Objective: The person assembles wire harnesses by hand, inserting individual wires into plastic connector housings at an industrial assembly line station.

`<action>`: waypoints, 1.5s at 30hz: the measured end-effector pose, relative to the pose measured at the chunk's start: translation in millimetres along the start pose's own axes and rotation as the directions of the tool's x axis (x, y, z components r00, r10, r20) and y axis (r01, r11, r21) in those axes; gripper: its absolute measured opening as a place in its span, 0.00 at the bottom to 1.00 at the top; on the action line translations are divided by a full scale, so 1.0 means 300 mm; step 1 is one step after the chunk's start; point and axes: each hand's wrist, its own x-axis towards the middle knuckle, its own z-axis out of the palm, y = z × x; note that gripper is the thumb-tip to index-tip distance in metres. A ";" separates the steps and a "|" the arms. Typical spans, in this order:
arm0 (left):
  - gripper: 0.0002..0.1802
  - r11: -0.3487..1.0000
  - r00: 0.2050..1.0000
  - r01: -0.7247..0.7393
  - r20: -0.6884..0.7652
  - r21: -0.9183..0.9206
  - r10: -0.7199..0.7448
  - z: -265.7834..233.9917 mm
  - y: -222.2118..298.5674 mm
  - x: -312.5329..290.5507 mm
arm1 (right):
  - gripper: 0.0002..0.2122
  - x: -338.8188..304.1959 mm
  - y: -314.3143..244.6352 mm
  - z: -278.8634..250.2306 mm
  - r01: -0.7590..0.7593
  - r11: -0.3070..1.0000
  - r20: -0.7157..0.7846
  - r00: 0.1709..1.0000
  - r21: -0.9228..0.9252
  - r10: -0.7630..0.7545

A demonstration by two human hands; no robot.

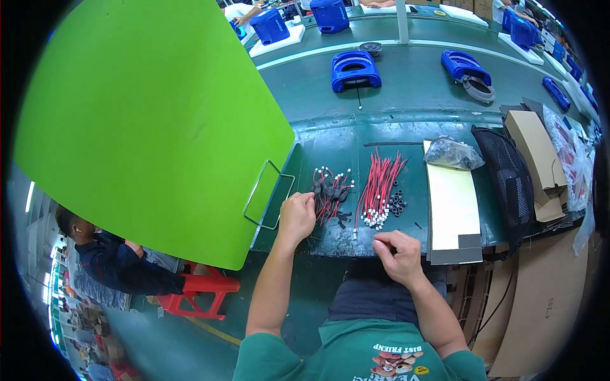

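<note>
My left hand (297, 217) is closed at the left edge of a pile of red wires with black parts and white connectors (329, 192). Its fingertips reach the pile, and whatever they hold is hidden. By the table's front edge, my right hand (401, 257) is curled, thumb close to the forefinger; anything between them is too small to make out. Just beyond it lies a bundle of loose red wires (383, 181), white connectors toward me. Small black rings (397, 203) are heaped along the bundle's right side.
A green panel (159, 127) with a wire handle (269, 193) rises at left. On the right are a pale board (454, 206) under a bag of parts (452, 153), a black mesh bag (507, 181) and cardboard (537, 152). Blue housings (356, 70) lie beyond. A co-worker (111, 260) sits lower left.
</note>
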 end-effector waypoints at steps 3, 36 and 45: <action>0.08 1.000 1.000 0.005 -0.003 0.003 -0.005 -0.017 0.006 -0.002 | 0.02 0.000 -0.003 -0.001 -0.005 1.000 0.004 1.000 0.016 0.004; 0.10 0.355 0.876 0.482 0.454 -0.801 -0.164 -0.137 0.274 -0.228 | 0.07 0.073 -0.096 0.051 -0.541 0.190 0.482 0.830 0.819 0.281; 0.09 0.019 0.823 0.568 0.568 -0.823 -0.026 -0.075 0.296 -0.254 | 0.06 0.064 -0.109 0.056 -0.381 0.492 0.296 0.923 0.782 0.245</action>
